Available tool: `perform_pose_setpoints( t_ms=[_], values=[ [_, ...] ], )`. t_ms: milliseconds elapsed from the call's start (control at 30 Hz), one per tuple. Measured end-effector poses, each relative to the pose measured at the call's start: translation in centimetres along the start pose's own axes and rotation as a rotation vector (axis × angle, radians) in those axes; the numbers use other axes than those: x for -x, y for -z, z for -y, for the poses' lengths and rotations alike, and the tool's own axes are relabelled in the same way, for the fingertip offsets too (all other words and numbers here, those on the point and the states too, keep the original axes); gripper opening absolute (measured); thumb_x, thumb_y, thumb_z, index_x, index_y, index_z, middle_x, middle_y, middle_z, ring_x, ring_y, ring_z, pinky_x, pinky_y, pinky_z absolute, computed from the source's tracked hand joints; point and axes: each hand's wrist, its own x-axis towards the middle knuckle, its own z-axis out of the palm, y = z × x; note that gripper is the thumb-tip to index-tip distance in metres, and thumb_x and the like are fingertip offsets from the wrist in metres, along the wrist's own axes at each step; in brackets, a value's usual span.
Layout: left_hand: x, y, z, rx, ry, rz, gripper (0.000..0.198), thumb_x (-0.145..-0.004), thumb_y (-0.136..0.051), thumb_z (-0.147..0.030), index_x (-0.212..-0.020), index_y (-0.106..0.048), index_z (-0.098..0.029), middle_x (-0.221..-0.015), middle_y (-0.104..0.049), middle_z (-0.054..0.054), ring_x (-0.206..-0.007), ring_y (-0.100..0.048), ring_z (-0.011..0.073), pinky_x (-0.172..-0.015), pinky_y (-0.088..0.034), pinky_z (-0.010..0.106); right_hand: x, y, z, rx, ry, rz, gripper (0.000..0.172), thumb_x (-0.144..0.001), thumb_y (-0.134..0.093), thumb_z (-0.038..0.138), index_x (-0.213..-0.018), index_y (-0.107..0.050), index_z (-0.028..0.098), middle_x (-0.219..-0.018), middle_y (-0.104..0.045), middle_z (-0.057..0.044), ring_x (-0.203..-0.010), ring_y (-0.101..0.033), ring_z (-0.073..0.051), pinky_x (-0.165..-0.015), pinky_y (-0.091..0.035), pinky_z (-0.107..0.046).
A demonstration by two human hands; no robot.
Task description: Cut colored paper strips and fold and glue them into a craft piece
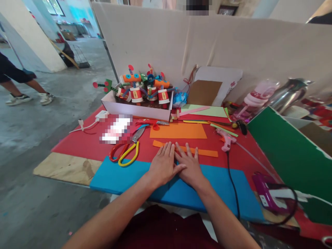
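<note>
My left hand (163, 164) lies flat with its fingers stretched forward, the tips on a narrow orange paper strip (206, 152). Beside it, my right hand (188, 165) rests palm down, fingers spread, partly over the same strip. The left thumb lies across the right hand. Under both hands is a blue sheet (124, 176) along the table's near edge. A wider orange piece of paper (178, 131) lies just beyond the strip. Scissors (131, 149) with one red and one yellow handle are left of my hands. To the right lies a pink glue gun (226, 139).
A white box (140, 112) holds several paper-cup figures (136, 95) at the back. A purple power unit (268, 193) and a green board (293, 155) stand at right. The glue gun's black cord (231, 180) crosses the blue sheet. A person's legs (20, 84) show at far left.
</note>
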Motion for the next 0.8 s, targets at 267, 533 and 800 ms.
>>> perform_pose_setpoints(
  t_ms=[267, 533, 800],
  values=[
    [1.2, -0.2, 3.1, -0.088, 0.026, -0.021, 0.082, -0.088, -0.024, -0.065, -0.142, -0.035, -0.003, -0.149, -0.032, 0.019, -0.141, -0.024, 0.0287, -0.115, -0.020, 0.045, 0.0, 0.6, 0.3, -0.038, -0.020, -0.002, 0.058, -0.091, -0.034, 0.058, -0.145, -0.024, 0.041, -0.156, -0.019, 0.002, -0.143, -0.011, -0.039, -0.108, -0.004, -0.069],
    [2.5, 1.9, 3.9, -0.197, 0.189, -0.110, 0.076, -0.091, -0.024, -0.059, -0.139, -0.040, -0.002, -0.142, -0.042, 0.024, -0.138, -0.029, 0.0343, -0.112, -0.021, 0.052, 0.1, 0.7, 0.3, -0.039, -0.020, -0.020, 0.058, -0.091, -0.031, 0.060, -0.145, -0.024, 0.041, -0.156, -0.020, 0.002, -0.143, -0.011, -0.038, -0.108, -0.005, -0.069],
    [0.6, -0.3, 0.4, -0.037, -0.020, -0.023, 0.075, -0.090, -0.027, -0.059, -0.144, -0.031, -0.006, -0.150, -0.033, 0.016, -0.140, -0.027, 0.0256, -0.113, -0.027, 0.040, 0.1, 0.4, 0.2, 0.001, -0.010, -0.008, 0.056, -0.092, -0.038, 0.046, -0.146, -0.023, 0.038, -0.156, -0.020, 0.000, -0.143, -0.010, -0.038, -0.108, -0.007, -0.069]
  ],
)
